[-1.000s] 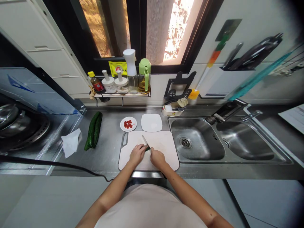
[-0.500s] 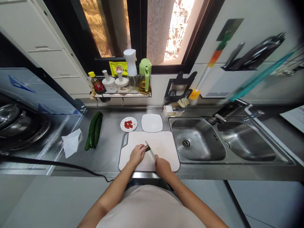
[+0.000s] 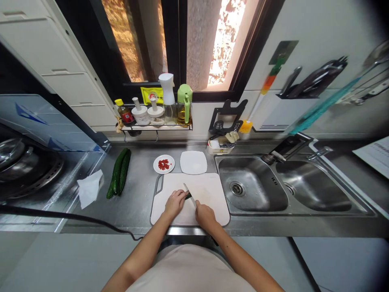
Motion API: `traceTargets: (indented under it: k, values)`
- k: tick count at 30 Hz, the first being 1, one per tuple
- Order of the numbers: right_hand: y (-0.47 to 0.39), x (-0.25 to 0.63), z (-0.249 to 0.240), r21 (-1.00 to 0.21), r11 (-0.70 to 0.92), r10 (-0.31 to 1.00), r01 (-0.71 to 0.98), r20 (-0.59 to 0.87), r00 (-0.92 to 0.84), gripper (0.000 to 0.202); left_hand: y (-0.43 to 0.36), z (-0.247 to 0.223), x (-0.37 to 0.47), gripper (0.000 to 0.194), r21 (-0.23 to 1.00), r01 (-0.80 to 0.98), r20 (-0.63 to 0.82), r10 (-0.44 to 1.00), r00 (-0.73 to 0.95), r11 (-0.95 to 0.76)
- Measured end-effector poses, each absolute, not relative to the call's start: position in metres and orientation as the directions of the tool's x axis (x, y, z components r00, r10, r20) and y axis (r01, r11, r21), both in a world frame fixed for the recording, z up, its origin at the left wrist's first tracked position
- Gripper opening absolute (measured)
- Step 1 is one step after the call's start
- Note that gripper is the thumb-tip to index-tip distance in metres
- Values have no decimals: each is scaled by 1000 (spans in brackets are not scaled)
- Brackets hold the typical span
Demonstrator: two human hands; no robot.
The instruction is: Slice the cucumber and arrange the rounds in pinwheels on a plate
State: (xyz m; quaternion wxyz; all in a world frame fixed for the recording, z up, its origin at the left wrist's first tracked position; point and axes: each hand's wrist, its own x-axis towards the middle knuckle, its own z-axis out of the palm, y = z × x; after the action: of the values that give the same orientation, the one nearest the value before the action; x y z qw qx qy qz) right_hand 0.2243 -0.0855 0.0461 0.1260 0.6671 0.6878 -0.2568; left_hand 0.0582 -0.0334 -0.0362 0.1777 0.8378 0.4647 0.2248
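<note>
Stainless steel desk (image 3: 136,194) carries a double steel sink (image 3: 252,190) and a white rectangular cutting board (image 3: 209,194) at its front edge. On the board, my left hand (image 3: 174,202) curls over a small dark green vegetable piece (image 3: 189,196), pinning it. My right hand (image 3: 206,215) wraps a silver-bladed knife (image 3: 190,194), blade against the piece. Two whole green cucumbers (image 3: 118,176) lie well apart, left. Small round white plate of chopped red chilli (image 3: 164,164) sits just behind the board.

Brushed steel tabletop (image 3: 136,194) and glossy steel sink (image 3: 252,190); matt white board (image 3: 209,190), probably plastic; shiny metal knife (image 3: 189,194).
</note>
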Motion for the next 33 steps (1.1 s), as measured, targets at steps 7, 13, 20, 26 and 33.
traceTargets:
  k: [7, 13, 20, 26, 33]
  values:
    - [-78, 221, 42, -191, -14, 865, 982, -494, -84, 34, -34, -35, 59, 30, 498, 705, 214, 860, 464, -505]
    - [-71, 217, 38, -204, -2, 879, 979, -467, -95, 33, -34, -35, 59, 30, 498, 705, 224, 860, 458, -506]
    - [-66, 215, 34, -208, 1, 886, 978, -453, -97, 34, -34, -35, 59, 30, 498, 709, 214, 863, 458, -500]
    - [-65, 215, 32, -215, 4, 893, 977, -439, -100, 34, -35, -36, 59, 29, 489, 711, 225, 860, 457, -506]
    - [-60, 215, 30, -219, 18, 902, 976, -417, -110, 35, -35, -34, 58, 30, 492, 711, 216, 862, 459, -502]
